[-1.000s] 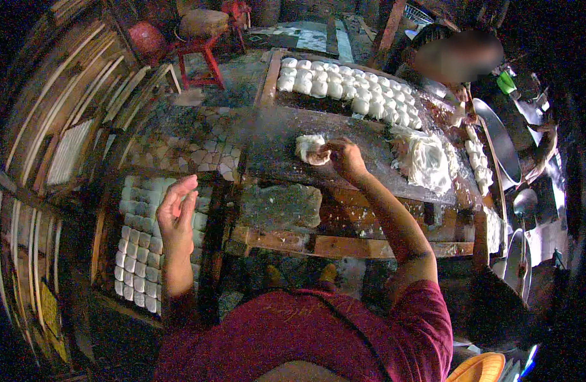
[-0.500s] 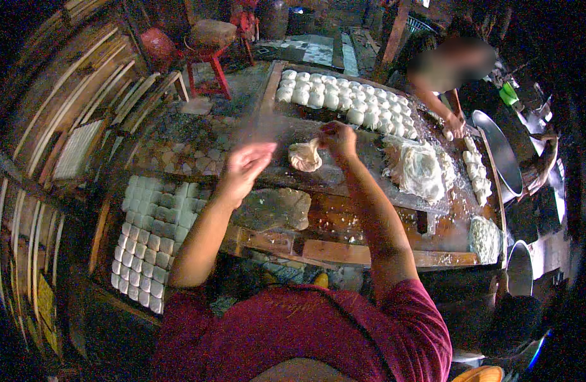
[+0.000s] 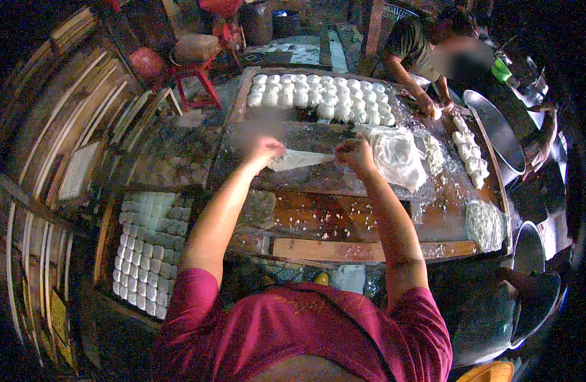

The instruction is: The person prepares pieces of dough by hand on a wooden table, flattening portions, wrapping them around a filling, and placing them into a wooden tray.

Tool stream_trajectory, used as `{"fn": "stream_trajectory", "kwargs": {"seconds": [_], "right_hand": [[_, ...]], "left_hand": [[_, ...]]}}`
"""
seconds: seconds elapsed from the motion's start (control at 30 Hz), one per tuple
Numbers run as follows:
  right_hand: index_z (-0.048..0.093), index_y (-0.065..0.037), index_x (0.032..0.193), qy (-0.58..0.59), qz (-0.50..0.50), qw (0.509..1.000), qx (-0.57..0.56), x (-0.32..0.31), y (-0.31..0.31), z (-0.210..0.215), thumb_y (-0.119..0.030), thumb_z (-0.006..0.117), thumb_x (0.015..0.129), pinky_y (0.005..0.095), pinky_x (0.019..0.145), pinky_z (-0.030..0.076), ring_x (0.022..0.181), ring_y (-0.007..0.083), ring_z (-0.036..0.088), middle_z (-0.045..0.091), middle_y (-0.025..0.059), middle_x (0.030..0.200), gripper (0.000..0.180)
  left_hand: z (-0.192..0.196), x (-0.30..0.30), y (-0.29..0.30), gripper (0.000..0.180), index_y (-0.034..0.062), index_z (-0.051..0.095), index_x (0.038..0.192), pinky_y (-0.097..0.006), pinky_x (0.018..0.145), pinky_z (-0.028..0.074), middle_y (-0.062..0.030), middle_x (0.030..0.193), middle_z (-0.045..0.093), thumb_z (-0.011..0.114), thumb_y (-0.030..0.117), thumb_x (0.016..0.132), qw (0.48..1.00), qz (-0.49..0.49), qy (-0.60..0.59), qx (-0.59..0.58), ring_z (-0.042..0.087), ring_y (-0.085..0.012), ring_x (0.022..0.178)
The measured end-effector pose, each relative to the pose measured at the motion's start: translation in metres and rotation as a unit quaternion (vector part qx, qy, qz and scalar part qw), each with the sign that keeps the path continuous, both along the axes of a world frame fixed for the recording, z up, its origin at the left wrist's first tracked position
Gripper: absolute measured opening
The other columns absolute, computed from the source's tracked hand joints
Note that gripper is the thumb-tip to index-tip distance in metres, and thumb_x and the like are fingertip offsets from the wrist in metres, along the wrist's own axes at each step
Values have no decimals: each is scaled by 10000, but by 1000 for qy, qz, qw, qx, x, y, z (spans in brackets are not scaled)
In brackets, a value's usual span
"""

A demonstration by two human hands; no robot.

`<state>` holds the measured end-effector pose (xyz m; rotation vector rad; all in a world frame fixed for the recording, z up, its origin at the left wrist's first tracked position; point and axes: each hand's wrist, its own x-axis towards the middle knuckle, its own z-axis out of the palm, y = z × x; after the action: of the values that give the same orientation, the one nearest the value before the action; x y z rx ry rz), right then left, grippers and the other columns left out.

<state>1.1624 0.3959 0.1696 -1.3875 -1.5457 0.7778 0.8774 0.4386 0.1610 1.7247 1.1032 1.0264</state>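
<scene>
Well, both hands [image 3: 265, 151] pinch a white sheet [image 3: 299, 159], perhaps cloth; rounds [image 3: 284, 99] sit beyond, a pale heap [image 3: 398, 159] just right.

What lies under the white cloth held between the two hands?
The dark work board shows around the white cloth; whatever is directly beneath is covered.

Left hand [image 3: 265, 153]: free and apart from the white cloth [image 3: 301, 160] 1.0 s ago; now pinching its left end. Cloth: rounded bundle earlier, now drawn out between both hands. Right hand [image 3: 354, 155]: shifted from bundle to right end.
</scene>
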Motion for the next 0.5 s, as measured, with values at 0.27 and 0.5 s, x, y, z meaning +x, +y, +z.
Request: {"fn": "stream_trajectory", "kwargs": {"seconds": [0.27,0.5], "right_hand": [[660,-74,698,-189,0,978,-87,-2,0,4,-172,627,665,339,592,499,604,229,629,632,99,633,109],[681,-124,698,-316,-98,944,10,-11,18,-21,-104,575,618,348,616,503,607,235,633,638,83,628,134]], "left_hand": [[18,-72,13,234,10,619,891,-245,569,480,-51,751,622,573,-64,674,981,174,-84,36,578,-131,635],[18,17,-18,110,71,659,750,-348,652,474,-106,751,630,684,128,658,964,26,192,182,596,-242,703]]}}
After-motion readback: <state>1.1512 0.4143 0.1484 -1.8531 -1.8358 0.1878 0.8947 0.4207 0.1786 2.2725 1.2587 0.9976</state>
